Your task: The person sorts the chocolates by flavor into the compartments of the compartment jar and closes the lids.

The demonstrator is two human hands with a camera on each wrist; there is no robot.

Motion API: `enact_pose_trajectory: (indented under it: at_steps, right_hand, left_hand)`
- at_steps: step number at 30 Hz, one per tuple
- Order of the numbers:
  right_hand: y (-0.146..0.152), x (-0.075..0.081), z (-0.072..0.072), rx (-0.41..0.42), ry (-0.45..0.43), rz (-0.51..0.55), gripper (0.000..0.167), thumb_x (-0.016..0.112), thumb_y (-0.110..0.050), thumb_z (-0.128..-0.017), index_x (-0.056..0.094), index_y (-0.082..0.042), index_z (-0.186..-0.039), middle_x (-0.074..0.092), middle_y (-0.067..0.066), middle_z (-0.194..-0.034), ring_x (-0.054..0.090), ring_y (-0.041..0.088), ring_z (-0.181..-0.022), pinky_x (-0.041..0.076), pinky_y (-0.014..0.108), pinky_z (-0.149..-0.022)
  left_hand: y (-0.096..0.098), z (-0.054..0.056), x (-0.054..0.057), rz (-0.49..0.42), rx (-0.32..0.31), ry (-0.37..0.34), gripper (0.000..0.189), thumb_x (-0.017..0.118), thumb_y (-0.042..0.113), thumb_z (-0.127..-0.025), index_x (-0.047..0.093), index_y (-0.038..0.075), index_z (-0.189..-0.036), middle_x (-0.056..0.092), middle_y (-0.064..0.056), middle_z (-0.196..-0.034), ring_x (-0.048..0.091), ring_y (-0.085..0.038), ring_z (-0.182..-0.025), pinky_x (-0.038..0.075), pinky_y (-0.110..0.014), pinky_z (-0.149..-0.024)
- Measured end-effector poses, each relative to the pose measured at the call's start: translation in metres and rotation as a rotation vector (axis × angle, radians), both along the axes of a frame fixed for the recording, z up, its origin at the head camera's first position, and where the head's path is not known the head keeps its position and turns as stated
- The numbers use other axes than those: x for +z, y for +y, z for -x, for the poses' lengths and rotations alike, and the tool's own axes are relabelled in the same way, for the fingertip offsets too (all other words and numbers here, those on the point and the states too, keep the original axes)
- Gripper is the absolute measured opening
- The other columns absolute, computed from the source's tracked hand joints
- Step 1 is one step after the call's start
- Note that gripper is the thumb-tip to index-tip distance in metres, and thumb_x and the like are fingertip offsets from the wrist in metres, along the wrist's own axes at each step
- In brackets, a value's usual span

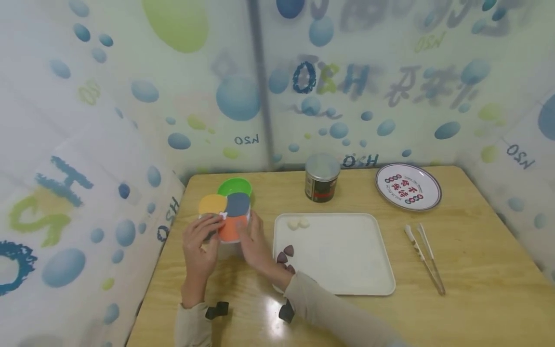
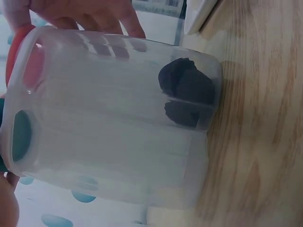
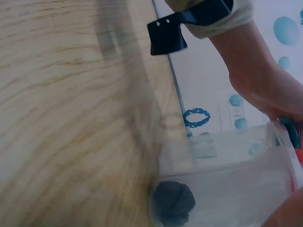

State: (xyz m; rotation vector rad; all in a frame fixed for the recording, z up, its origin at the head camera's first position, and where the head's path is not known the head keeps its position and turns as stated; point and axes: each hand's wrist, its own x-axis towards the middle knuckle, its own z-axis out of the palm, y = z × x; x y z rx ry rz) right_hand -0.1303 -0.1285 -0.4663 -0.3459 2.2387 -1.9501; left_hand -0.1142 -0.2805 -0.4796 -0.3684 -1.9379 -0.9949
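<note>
A clear plastic storage container [image 2: 109, 142] stands upright on the wooden table, its lid [image 1: 231, 230] split into yellow, blue, orange and dark green sections. My left hand [image 1: 201, 244] grips it at the lid's left side, fingers bent over the top near the small white middle piece. From the right, my right hand [image 1: 257, 246] holds the container, thumb on the orange section and fingers along the far wall. Several dark lumps [image 2: 187, 87] lie at the bottom, seen through the wall in both wrist views.
Right of the container lies a white tray [image 1: 338, 260] with pale pieces [image 1: 298, 223] and several dark brown wedges [image 1: 282, 257]. Behind the container is a green bowl [image 1: 236, 184]. A lidded can [image 1: 321, 178], a printed plate [image 1: 408, 187] and tongs [image 1: 427, 258] stand farther right.
</note>
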Motion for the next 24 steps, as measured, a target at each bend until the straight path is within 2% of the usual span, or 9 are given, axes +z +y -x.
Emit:
enact_pose_trajectory:
  at_steps: [3, 6, 10, 13, 14, 17, 19, 21, 24]
  right_hand:
    - [0.004, 0.003, 0.005, 0.009, -0.015, 0.034, 0.061, 0.033, -0.042, -0.107, 0.026, -0.003, -0.154, 0.033, 0.022, -0.157, 0.034, 0.039, -0.145, 0.028, 0.057, -0.117]
    - [0.008, 0.007, 0.012, 0.034, -0.025, 0.048, 0.055, 0.032, -0.039, -0.108, 0.034, -0.005, -0.152, 0.041, 0.017, -0.154, 0.037, 0.035, -0.144, 0.030, 0.054, -0.117]
    - [0.014, 0.011, 0.020, 0.113, -0.032, -0.024, 0.055, 0.029, -0.039, -0.108, 0.034, -0.009, -0.154, 0.040, 0.013, -0.157, 0.035, 0.031, -0.147, 0.028, 0.049, -0.120]
    - [0.018, 0.012, 0.031, 0.181, -0.024, -0.113, 0.058, 0.027, -0.043, -0.108, 0.031, -0.010, -0.155, 0.039, 0.012, -0.159, 0.034, 0.030, -0.148, 0.027, 0.048, -0.120]
    - [0.020, 0.012, 0.035, 0.214, -0.022, -0.142, 0.058, 0.027, -0.044, -0.108, 0.031, -0.011, -0.156, 0.037, 0.010, -0.159, 0.033, 0.030, -0.149, 0.027, 0.047, -0.121]
    - [0.026, 0.012, 0.049, 0.316, -0.012, -0.179, 0.058, 0.028, -0.044, -0.108, 0.032, -0.011, -0.156, 0.035, 0.009, -0.161, 0.030, 0.029, -0.150, 0.025, 0.046, -0.122]
    - [0.029, 0.011, 0.056, 0.364, -0.001, -0.170, 0.057, 0.029, -0.043, -0.108, 0.034, -0.011, -0.155, 0.036, 0.008, -0.160, 0.031, 0.028, -0.150, 0.026, 0.045, -0.121]
    - [0.029, 0.009, 0.059, 0.349, 0.011, -0.137, 0.055, 0.031, -0.043, -0.108, 0.040, -0.011, -0.152, 0.042, 0.008, -0.157, 0.035, 0.028, -0.148, 0.029, 0.046, -0.120]
    - [0.027, 0.005, 0.052, 0.252, 0.015, -0.093, 0.054, 0.035, -0.048, -0.107, 0.047, -0.015, -0.147, 0.051, 0.008, -0.150, 0.046, 0.028, -0.140, 0.037, 0.048, -0.115]
  left_hand:
    - [0.001, -0.005, 0.003, 0.022, 0.001, -0.007, 0.023, 0.059, 0.000, -0.079, 0.076, 0.000, -0.094, 0.075, -0.019, -0.104, 0.064, -0.040, -0.103, 0.036, -0.032, -0.100]
    - [0.003, -0.013, 0.006, -0.007, 0.013, -0.008, 0.019, 0.060, -0.002, -0.081, 0.075, -0.001, -0.092, 0.075, -0.020, -0.103, 0.064, -0.037, -0.099, 0.037, -0.025, -0.098]
    - [-0.001, -0.021, 0.013, -0.157, 0.113, -0.034, 0.017, 0.059, -0.012, -0.087, 0.074, -0.006, -0.093, 0.072, -0.024, -0.106, 0.064, -0.035, -0.105, 0.041, -0.022, -0.103]
    - [-0.006, -0.021, 0.020, -0.267, 0.191, -0.137, 0.019, 0.058, -0.012, -0.091, 0.071, -0.008, -0.103, 0.067, -0.027, -0.121, 0.058, -0.026, -0.121, 0.036, -0.022, -0.110]
    - [-0.008, -0.020, 0.021, -0.293, 0.191, -0.183, 0.020, 0.058, -0.010, -0.092, 0.070, -0.009, -0.108, 0.064, -0.027, -0.126, 0.056, -0.022, -0.126, 0.034, -0.022, -0.112]
    - [-0.011, -0.017, 0.021, -0.422, 0.087, -0.373, 0.024, 0.052, -0.001, -0.099, 0.066, -0.007, -0.119, 0.058, -0.022, -0.139, 0.049, -0.009, -0.132, 0.033, -0.016, -0.110]
    - [-0.012, -0.013, 0.015, -0.501, 0.017, -0.451, 0.027, 0.050, 0.005, -0.103, 0.064, -0.006, -0.123, 0.057, -0.019, -0.141, 0.049, -0.006, -0.131, 0.037, -0.013, -0.105]
    - [-0.011, -0.010, 0.009, -0.562, -0.015, -0.485, 0.029, 0.047, 0.011, -0.105, 0.063, -0.004, -0.124, 0.058, -0.016, -0.140, 0.051, -0.004, -0.128, 0.041, -0.012, -0.100]
    - [-0.009, -0.004, -0.002, -0.570, 0.027, -0.410, 0.028, 0.049, 0.010, -0.104, 0.065, -0.004, -0.121, 0.062, -0.017, -0.133, 0.055, -0.005, -0.124, 0.043, -0.012, -0.098]
